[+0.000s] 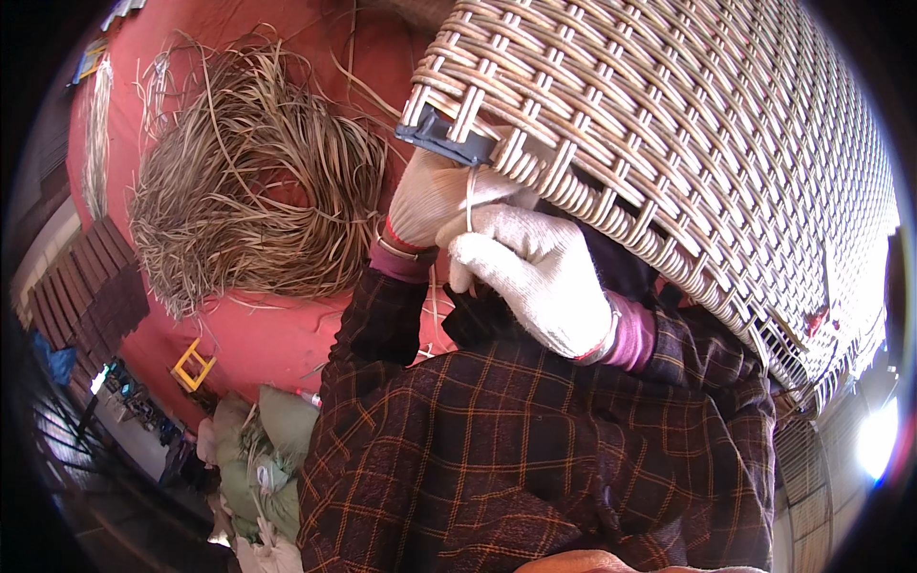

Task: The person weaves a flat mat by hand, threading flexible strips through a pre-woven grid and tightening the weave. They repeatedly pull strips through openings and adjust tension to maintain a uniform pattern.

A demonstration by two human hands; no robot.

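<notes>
A large woven wicker piece [659,124] leans over my lap from the upper right, with a dark metal frame end [444,138] showing at its near left corner. My right hand [540,272], in a white knitted glove, is closed with thumb and fingers pinching a pale wicker strand [470,199] just below that corner. The strand runs up to the frame and the woven edge. My left hand [417,205], gloved too, reaches under the corner behind the strand. Its fingers are hidden by the weave and my right hand.
A big tangled coil of wicker strands [258,181] lies on the red cloth [315,334] to the left. A small yellow frame [194,365] and green sacks [287,425] are at the lower left. Stacked brown slats [81,286] stand at the far left.
</notes>
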